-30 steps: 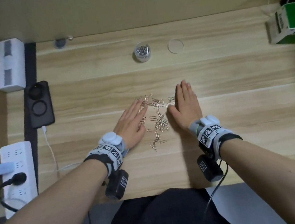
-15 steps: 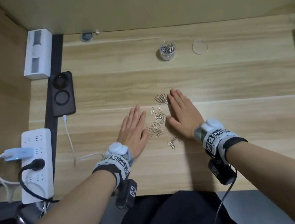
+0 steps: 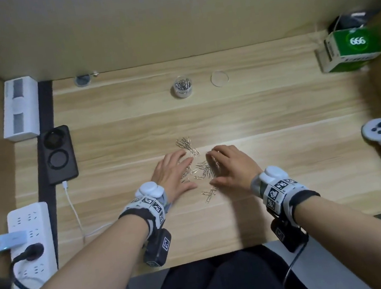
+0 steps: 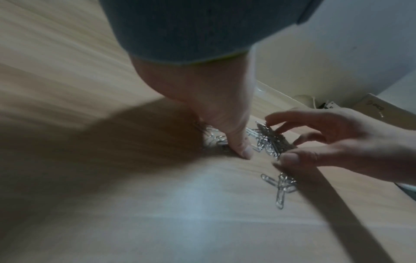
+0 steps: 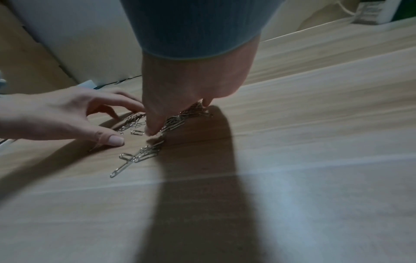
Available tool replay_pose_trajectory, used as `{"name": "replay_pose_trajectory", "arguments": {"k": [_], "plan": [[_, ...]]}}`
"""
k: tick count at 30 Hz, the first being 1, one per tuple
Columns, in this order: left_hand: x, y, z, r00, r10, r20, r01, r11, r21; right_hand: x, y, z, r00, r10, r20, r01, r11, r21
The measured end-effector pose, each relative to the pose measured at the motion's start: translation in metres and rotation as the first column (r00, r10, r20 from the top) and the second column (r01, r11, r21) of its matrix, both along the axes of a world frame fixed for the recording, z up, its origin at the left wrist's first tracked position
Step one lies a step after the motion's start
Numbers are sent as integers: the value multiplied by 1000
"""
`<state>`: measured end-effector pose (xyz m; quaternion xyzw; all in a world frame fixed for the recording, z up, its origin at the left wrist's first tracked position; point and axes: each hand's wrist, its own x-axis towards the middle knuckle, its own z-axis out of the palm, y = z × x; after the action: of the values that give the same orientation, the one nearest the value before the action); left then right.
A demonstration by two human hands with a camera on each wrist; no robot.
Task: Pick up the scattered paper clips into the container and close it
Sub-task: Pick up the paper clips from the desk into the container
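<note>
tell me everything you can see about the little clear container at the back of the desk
The container is a small, round, clear tub that looks like plastic. It stands upright and open on the wooden desk, toward the back wall, and already holds a heap of silver paper clips. Its clear round lid lies flat on the desk just to its right, apart from it. Neither hand touches it.

Home desk nook, wooden desk (image 3: 278,112), power strip (image 3: 30,240), phone (image 3: 60,154), cardboard walls

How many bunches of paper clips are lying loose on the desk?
3: one past the fingertips, one between the left hand and right hand at, one nearest the person. Some hide under fingers.
</note>
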<state>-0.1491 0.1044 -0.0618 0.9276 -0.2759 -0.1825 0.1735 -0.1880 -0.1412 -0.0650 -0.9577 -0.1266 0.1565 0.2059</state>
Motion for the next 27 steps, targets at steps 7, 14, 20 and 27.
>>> {"name": "replay_pose_trajectory", "arguments": {"k": [7,14,20,27], "plan": [[3,-14,6,985,-100,-141,88,992,-88,0,-4,15,974,-172,-147,169,985,-29],[3,-5,15,998,69,-9,-68,995,77,21,16,13,969,-193,-156,197,980,14],[-2,-3,9,984,111,-137,-108,994,27,33,25,14,978,-131,-162,138,990,32],[7,-32,8,963,153,-224,-188,972,-142,42,7,20,908,-321,-269,361,926,113]]}}
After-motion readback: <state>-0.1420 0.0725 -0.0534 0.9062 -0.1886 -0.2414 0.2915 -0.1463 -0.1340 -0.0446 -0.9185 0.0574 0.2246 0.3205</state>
